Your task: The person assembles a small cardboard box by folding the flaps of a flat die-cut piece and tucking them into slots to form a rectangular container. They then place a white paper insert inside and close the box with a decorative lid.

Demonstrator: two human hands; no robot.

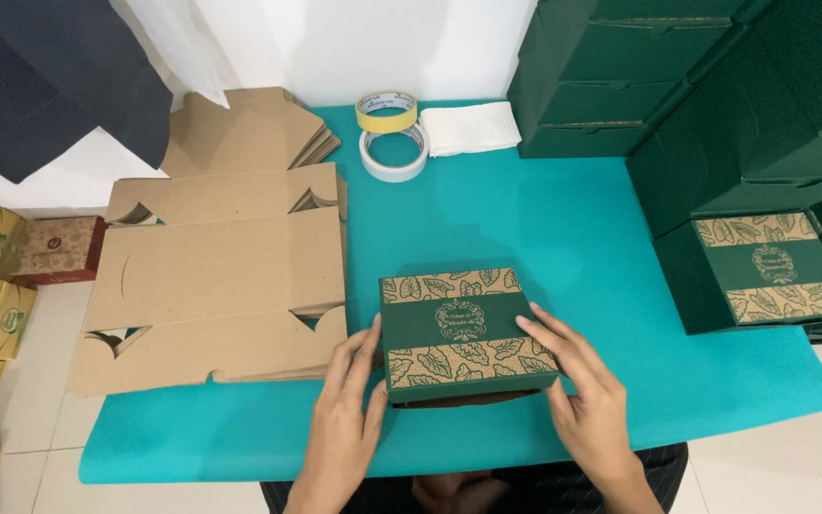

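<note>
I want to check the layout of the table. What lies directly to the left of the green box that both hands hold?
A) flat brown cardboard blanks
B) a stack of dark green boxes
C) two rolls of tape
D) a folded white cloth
A: the flat brown cardboard blanks lie on the teal table just left of the green box, which the left hand and right hand grip.

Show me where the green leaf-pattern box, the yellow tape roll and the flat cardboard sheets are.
green leaf-pattern box point(463, 328): head view, on the centre of its lid.
yellow tape roll point(386, 111): head view, on its front outer wall.
flat cardboard sheets point(216, 271): head view, on the middle panel of the top sheet.
</note>
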